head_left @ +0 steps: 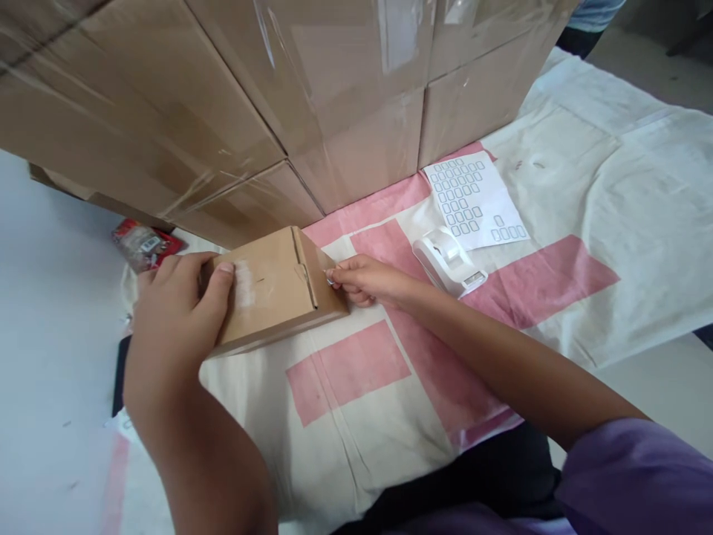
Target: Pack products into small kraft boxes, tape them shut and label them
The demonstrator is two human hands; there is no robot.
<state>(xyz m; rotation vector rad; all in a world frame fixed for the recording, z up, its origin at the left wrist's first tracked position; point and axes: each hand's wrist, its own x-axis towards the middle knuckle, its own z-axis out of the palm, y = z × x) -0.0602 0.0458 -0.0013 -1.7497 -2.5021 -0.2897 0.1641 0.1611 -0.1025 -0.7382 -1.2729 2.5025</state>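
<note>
A small closed cardboard box (272,279) lies on the cloth in front of me, with a strip of clear tape across its top. My left hand (178,297) grips its left end, the thumb on the top face and the fingers along the far side, partly hidden. At the box's right end, my right hand (362,279) is closed in a pinch against the side. Something small and pale shows at its fingertips, too little of it to name. Right of that hand stands a white tape dispenser (440,260).
Large taped cartons (356,111) form a wall behind the box. A sheet of printed labels (473,200) lies beyond the dispenser on the pink and cream cloth (557,200). A red packet (145,245) sits at the left by the pale wall (50,334). Part of another person (590,18) shows at top right.
</note>
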